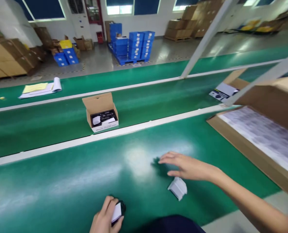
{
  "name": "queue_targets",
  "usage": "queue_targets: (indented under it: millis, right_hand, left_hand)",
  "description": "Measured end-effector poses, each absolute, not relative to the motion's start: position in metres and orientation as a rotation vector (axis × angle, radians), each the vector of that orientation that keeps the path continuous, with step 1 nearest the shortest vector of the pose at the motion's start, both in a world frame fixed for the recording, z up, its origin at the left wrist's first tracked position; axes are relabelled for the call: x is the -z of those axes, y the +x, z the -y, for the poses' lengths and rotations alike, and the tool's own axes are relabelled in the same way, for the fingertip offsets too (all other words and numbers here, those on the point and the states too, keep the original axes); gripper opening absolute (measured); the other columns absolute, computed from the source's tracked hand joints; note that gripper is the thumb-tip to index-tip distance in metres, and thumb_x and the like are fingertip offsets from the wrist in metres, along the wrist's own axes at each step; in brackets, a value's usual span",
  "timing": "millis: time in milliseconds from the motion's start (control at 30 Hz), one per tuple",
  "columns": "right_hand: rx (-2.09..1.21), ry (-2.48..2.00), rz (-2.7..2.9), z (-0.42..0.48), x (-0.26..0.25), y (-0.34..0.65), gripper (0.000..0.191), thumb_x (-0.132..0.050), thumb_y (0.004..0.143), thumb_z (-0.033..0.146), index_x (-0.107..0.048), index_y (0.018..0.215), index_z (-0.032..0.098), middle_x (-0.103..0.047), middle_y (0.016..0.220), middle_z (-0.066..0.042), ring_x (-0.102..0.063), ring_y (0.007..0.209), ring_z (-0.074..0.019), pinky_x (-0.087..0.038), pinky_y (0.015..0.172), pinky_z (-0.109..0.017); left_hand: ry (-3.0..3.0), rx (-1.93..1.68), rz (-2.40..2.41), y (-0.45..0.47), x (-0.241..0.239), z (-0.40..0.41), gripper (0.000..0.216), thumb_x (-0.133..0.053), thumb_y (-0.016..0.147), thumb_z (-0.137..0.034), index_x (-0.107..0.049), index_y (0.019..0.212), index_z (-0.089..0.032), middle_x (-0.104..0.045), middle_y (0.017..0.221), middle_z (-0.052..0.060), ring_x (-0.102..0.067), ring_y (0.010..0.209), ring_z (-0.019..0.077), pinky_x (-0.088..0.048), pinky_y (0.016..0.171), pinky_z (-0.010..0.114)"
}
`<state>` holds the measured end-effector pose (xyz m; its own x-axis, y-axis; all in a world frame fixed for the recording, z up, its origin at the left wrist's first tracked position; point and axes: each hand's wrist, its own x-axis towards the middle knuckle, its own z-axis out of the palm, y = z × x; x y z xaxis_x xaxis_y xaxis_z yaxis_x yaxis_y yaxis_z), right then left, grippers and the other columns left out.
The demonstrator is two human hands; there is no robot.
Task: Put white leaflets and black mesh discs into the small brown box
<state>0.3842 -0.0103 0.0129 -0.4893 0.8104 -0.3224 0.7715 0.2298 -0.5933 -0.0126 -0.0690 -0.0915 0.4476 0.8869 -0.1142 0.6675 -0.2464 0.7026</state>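
Observation:
My left hand (106, 216) is closed around a small black object with a white face (117, 212), low over the green work surface near its front edge; the kind of object cannot be made out. To the right, my right hand (180, 164) hovers over the surface, fingers stretched and apart, holding nothing. Just below that hand lies a pale grey, folded-looking piece (178, 188), apart from the fingers. Beyond both hands, an open carton (106, 126) on the green belt contains black parts and white pieces.
At the right stands a large cardboard box (245, 150) filled with whitish packets. Behind it is another open carton (223, 92) beside a slanted grey post (202, 45). A white rail (134, 128) divides work surface from belt. Papers (40, 90) lie far left.

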Motion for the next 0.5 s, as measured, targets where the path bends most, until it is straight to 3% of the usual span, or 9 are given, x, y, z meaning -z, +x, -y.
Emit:
queue_targets:
  millis: [67,133,200,333,500]
  right_hand:
    - [-1.255,-1.731,2.363,0.049,-0.007,0.395,0.060,-0.069,0.077,0.025,-0.053,0.135,0.021,-0.047,0.139,-0.013,-0.039,0.129,-0.0342,-0.036,0.106,-0.050]
    - [-1.288,-1.867,2.315,0.079,0.002,0.396,0.074,-0.071,0.070,0.018,-0.047,0.140,0.025,-0.034,0.149,-0.012,-0.029,0.135,-0.0371,-0.032,0.108,-0.054]
    - [-1.168,-1.921,2.290,0.098,0.013,0.393,0.066,-0.063,0.073,0.013,-0.051,0.136,0.025,-0.032,0.150,-0.011,-0.029,0.135,-0.0366,-0.036,0.105,-0.053]
    - [-0.929,-1.801,2.231,0.103,0.029,0.387,0.037,-0.044,0.088,0.017,-0.061,0.121,0.022,-0.052,0.130,-0.014,-0.050,0.118,-0.0310,-0.048,0.094,-0.046]
    - [-1.031,-1.519,2.031,0.071,0.055,0.381,0.036,-0.049,0.092,0.040,-0.063,0.122,0.026,-0.057,0.126,-0.011,-0.055,0.115,-0.0301,-0.047,0.097,-0.041]
  left_hand:
    - [1.868,-0.427,-1.261,-0.010,0.080,0.060,0.027,-0.062,0.080,-0.035,-0.062,0.105,-0.025,-0.063,0.100,0.007,-0.065,0.082,0.0223,-0.052,0.074,0.027]
    - [1.673,-0.415,-1.259,-0.006,0.067,0.053,0.032,-0.068,0.077,-0.040,-0.062,0.103,-0.022,-0.058,0.073,0.002,-0.059,0.065,0.0193,-0.049,0.063,0.026]
    - [1.429,-0.472,-1.293,-0.002,0.054,0.049,0.041,-0.073,0.073,-0.045,-0.061,0.103,-0.020,-0.043,0.056,-0.005,-0.045,0.051,0.0143,-0.041,0.054,0.024]
    - [0.987,-0.764,-1.299,0.006,0.029,0.047,0.058,-0.084,0.060,-0.050,-0.058,0.102,-0.019,-0.044,0.059,-0.006,-0.038,0.052,0.0101,-0.035,0.053,0.023]
    - [0.674,-0.991,-1.238,0.006,0.008,0.044,0.059,-0.088,0.057,-0.046,-0.061,0.102,-0.017,-0.056,0.075,-0.002,-0.029,0.042,0.0002,-0.019,0.042,0.018]
